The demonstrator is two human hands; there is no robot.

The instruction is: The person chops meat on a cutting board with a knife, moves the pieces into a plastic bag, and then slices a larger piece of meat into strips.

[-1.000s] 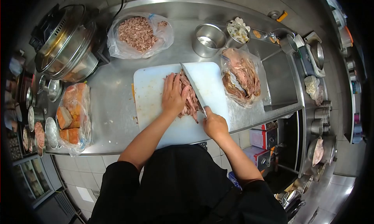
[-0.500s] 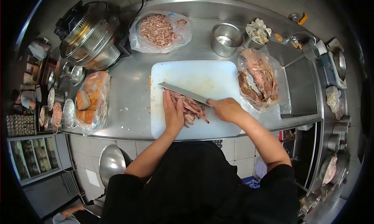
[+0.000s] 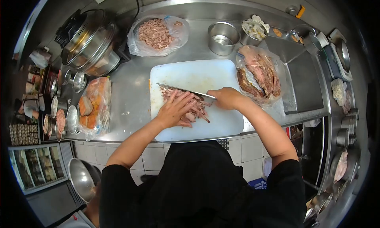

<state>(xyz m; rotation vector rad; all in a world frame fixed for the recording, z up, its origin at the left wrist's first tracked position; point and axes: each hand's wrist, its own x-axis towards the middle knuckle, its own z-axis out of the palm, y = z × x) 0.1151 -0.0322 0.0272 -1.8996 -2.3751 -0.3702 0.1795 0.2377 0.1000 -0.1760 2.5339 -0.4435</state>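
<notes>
My right hand [image 3: 227,98] grips the handle of a kitchen knife [image 3: 178,88], its long blade pointing left across the cutting board. Sliced cooked meat [image 3: 196,112] lies in a pile on the white cutting board [image 3: 213,72], just below the blade. My left hand [image 3: 174,109] rests flat on the pile with its fingers stretched out and apart, the fingertips close to the blade. Part of the meat is hidden under that hand. Right of the board lies a clear bag of larger meat pieces [image 3: 259,71].
Behind the board stand a bag of diced meat [image 3: 155,34], a steel pot [image 3: 224,38] and a filled container [image 3: 254,30]. At left are a bagged orange-and-pale food [image 3: 95,105] and a glass-bowled appliance [image 3: 93,41]. A sink [image 3: 306,81] lies right; a steel bowl [image 3: 82,179] is low left.
My left hand has turned and spread over the meat, closer to the blade. The knife blade now stands more on edge. The low steel bowl has shifted left and down, with a person's arm near it.
</notes>
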